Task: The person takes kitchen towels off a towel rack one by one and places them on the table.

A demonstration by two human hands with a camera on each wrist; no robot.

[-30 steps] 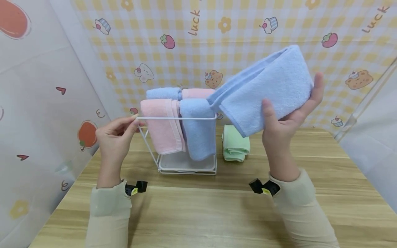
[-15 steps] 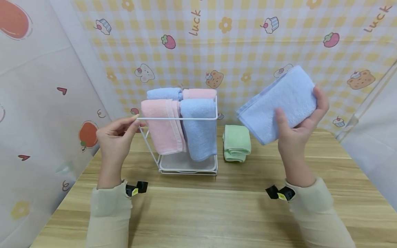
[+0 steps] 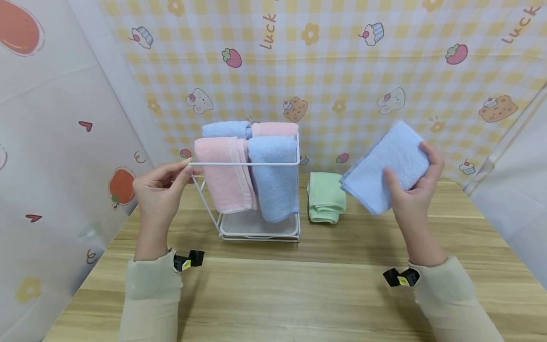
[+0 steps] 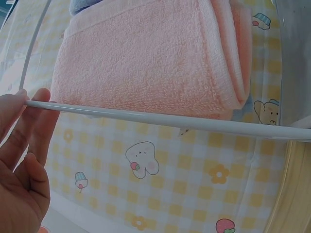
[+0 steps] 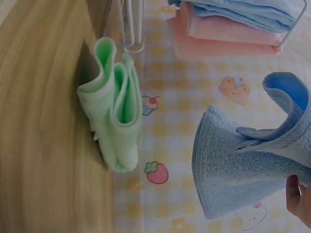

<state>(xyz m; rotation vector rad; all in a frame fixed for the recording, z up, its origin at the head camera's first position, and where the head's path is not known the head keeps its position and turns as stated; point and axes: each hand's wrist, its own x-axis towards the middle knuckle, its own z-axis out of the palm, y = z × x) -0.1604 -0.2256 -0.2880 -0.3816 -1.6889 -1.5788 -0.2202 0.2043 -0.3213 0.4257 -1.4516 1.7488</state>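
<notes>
My left hand pinches the top left corner of a white wire rack; in the left wrist view the fingertips meet at the rack's bar. Over the rack's rails hang folded towels: a pink towel and a blue towel in front, another blue towel and another pink towel behind. To the right, my right hand grips a folded light blue towel, held in the air with the thumb in front. The right wrist view shows this blue towel with its folds spread apart.
Between the rack and my right hand, a folded green towel lies on the wooden table. At the rack's base sits a pale tray. A yellow checked cloth hangs behind; a white printed sheet is on the left.
My right hand has drawn the blue towel away from the rack, to the right and then downward. My left hand, the rack and the hanging towels have stayed in place.
</notes>
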